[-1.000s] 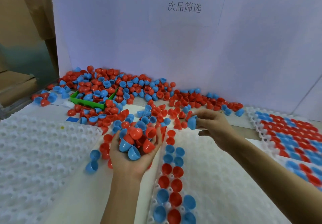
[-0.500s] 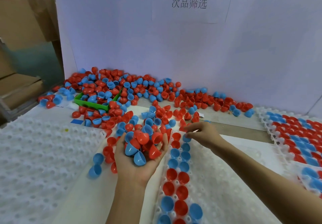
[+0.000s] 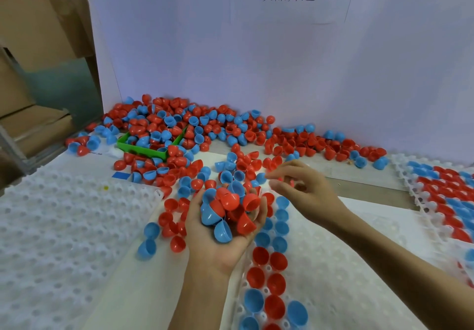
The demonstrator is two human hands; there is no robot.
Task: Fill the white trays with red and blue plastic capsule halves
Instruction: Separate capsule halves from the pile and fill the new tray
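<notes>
- Empty white tray (image 3: 64, 240): far left, flat on the table.
- Green bin (image 3: 143, 148): half buried in the loose pile, holds blue and red halves.
- Left hand (image 3: 220, 234): palm up, fingers cupped round a heap of capsule halves (image 3: 228, 209), open sides pointing every way.
- Middle tray (image 3: 333, 278): two or three columns of halves running away from the viewer, open sides up.
- Right hand (image 3: 305, 188): fingers curled near the tray's far end; whether it holds anything cannot be told.
- Right tray (image 3: 415, 201): nearly full, red and blue.

In the middle of the frame, the left hand (image 3: 223, 237) cups a heap of red and blue capsule halves (image 3: 228, 211). The right hand (image 3: 305, 188) is just right of it, fingers curled, above the middle white tray (image 3: 346, 278).
</notes>
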